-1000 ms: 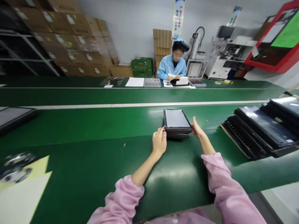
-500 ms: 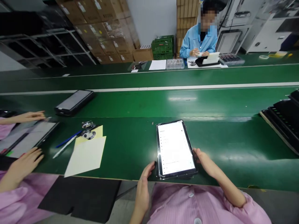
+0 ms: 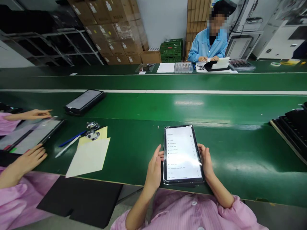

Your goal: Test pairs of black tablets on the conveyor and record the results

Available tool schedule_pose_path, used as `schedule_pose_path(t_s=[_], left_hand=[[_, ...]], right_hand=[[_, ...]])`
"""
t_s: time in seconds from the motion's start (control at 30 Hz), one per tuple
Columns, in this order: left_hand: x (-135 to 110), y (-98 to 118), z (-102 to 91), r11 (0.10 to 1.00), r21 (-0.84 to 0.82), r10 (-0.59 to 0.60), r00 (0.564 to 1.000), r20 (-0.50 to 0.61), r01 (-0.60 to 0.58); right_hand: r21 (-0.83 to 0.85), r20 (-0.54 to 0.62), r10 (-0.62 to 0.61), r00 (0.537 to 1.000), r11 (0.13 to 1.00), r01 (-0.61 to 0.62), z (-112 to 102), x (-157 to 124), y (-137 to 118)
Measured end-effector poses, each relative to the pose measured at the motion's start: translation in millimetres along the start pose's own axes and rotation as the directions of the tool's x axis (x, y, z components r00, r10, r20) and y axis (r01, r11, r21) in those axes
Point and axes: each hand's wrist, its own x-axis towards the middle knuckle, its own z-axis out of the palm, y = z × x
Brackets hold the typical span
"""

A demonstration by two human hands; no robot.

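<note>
A black-framed tablet (image 3: pixel 182 155) lies upright in my view on the green belt bench (image 3: pixel 153 108), close to its front edge. Its screen is lit white and shows a list of small text. My left hand (image 3: pixel 153 167) grips the tablet's left edge, with fingers curled against the frame. My right hand (image 3: pixel 206 159) holds the right edge, its fingertips at the rim. Neither hand covers much of the screen.
Several black tablets are stacked at the right (image 3: pixel 290 134). At the left, a co-worker's hands (image 3: pixel 31 158) are beside another tablet (image 3: pixel 33 135). Pale yellow paper (image 3: pixel 88 156), pens (image 3: pixel 70 140) and a metal part (image 3: pixel 92 131) lie nearby. Another tablet (image 3: pixel 83 101) rests on the belt.
The tablet has come nearer the front edge, and its screen has gone from dark to lit. Both hands now hold its sides, and the view has tilted and shifted.
</note>
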Motion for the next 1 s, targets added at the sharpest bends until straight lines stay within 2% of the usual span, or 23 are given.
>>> schedule_pose_path(t_s=[0.07, 0.13, 0.2, 0.23, 0.27, 0.33, 0.37, 0.4, 0.43, 0.47, 0.5, 0.53, 0.57, 0.6, 0.63, 0.7, 0.73, 0.8, 0.83, 0.9, 0.97, 1.0], left_hand=[[-5.1, 7.7, 7.3, 1.000, -0.025, -0.003, 0.997, 0.075, 0.005], [-12.2, 19.2, 18.0, 0.998, -0.064, -0.001, 0.986, 0.168, 0.012], [-19.9, 35.2, 31.7, 0.993, -0.117, 0.033, 0.953, 0.301, 0.003], [-23.2, 44.6, 39.0, 0.989, -0.147, 0.063, 0.920, 0.387, -0.006], [-25.7, 54.2, 46.2, 0.984, -0.175, 0.098, 0.868, 0.487, -0.012], [-26.0, 71.0, 58.0, 0.979, -0.199, 0.172, 0.703, 0.690, -0.044], [-23.1, 76.5, 61.5, 0.979, -0.184, 0.200, 0.621, 0.758, -0.091], [-17.8, 79.0, 62.8, 0.976, -0.147, 0.214, 0.574, 0.790, -0.162], [-10.2, 78.0, 61.6, 0.965, -0.086, 0.219, 0.581, 0.784, -0.249], [-0.4, 73.3, 57.8, 0.944, 0.000, 0.225, 0.642, 0.732, -0.331], [11.1, 65.1, 51.8, 0.919, 0.101, 0.236, 0.736, 0.635, -0.381], [23.7, 54.1, 44.0, 0.902, 0.201, 0.242, 0.833, 0.497, -0.382], [36.8, 41.2, 35.2, 0.903, 0.269, 0.236, 0.909, 0.344, -0.336], [49.4, 27.4, 26.4, 0.923, 0.288, 0.197, 0.956, 0.216, -0.256], [60.9, 13.9, 18.1, 0.955, 0.254, 0.127, 0.985, 0.115, -0.153], [77.6, -9.3, 5.3, 0.992, 0.122, -0.026, 0.998, 0.051, 0.020], [82.4, -17.8, 1.2, 0.995, 0.068, -0.074, 0.996, 0.056, 0.070], [85.7, -28.6, -3.2, 0.996, 0.012, -0.092, 0.991, 0.101, 0.092], [85.1, -31.4, -4.0, 0.997, 0.005, -0.080, 0.989, 0.124, 0.080], [82.0, -33.6, -4.3, 0.999, 0.007, -0.051, 0.985, 0.163, 0.051], [78.6, -33.6, -3.3, 0.997, 0.071, -0.009, 0.981, 0.193, -0.005], [77.1, -33.2, -2.4, 0.991, 0.128, 0.013, 0.979, 0.204, -0.039]], right_hand=[[0.065, 0.016, 0.019, 1.000, 0.998, -0.020, -11.7, -9.2, -9.7], [0.069, 0.011, 0.026, 1.000, 0.997, -0.027, -34.5, -20.9, -15.6], [0.070, -0.011, 0.058, 0.998, 0.996, -0.057, -65.9, -33.0, -16.3], [0.083, -0.031, 0.084, 0.996, 0.993, -0.081, -82.7, -38.6, -15.1], [0.102, -0.052, 0.110, 0.993, 0.989, -0.105, -99.0, -43.6, -13.5], [0.151, -0.100, 0.145, 0.984, 0.980, -0.129, -125.7, -51.0, -10.7], [0.175, -0.132, 0.149, 0.980, 0.977, -0.125, -135.1, -53.3, -10.2], [0.189, -0.165, 0.144, 0.976, 0.976, -0.112, -141.7, -54.5, -10.3], [0.188, -0.192, 0.133, 0.972, 0.977, -0.097, -145.7, -54.5, -10.8], [0.173, -0.207, 0.121, 0.971, 0.981, -0.085, -147.8, -53.2, -11.4], [0.147, -0.213, 0.106, 0.971, 0.986, -0.075, -148.5, -50.5, -11.6], [0.115, -0.213, 0.090, 0.973, 0.991, -0.066, -148.7, -46.5, -11.2], [0.077, -0.206, 0.072, 0.976, 0.995, -0.058, -148.9, -41.3, -10.3], [0.027, -0.201, 0.048, 0.979, 0.999, -0.043, -149.4, -35.2, -9.1], [-0.044, -0.190, 0.013, 0.982, 0.999, -0.022, -150.3, -28.9, -8.2], [-0.287, -0.163, -0.113, 0.980, 0.956, 0.062, -152.0, -17.9, -9.1], [-0.451, -0.150, -0.200, 0.968, 0.885, 0.113, -151.7, -14.2, -11.7], [-0.747, -0.063, -0.375, 0.925, 0.632, 0.205, -145.8, -11.0, -20.8], [-0.833, 0.032, -0.427, 0.904, 0.488, 0.260, -139.9, -11.3, -26.2], [-0.866, 0.291, -0.411, 0.864, 0.271, 0.421, -123.8, -13.5, -35.3], [-0.794, 0.513, -0.313, 0.799, 0.181, 0.581, -107.7, -15.4, -39.1], [-0.769, 0.566, -0.276, 0.777, 0.162, 0.618, -102.1, -15.6, -39.2]])
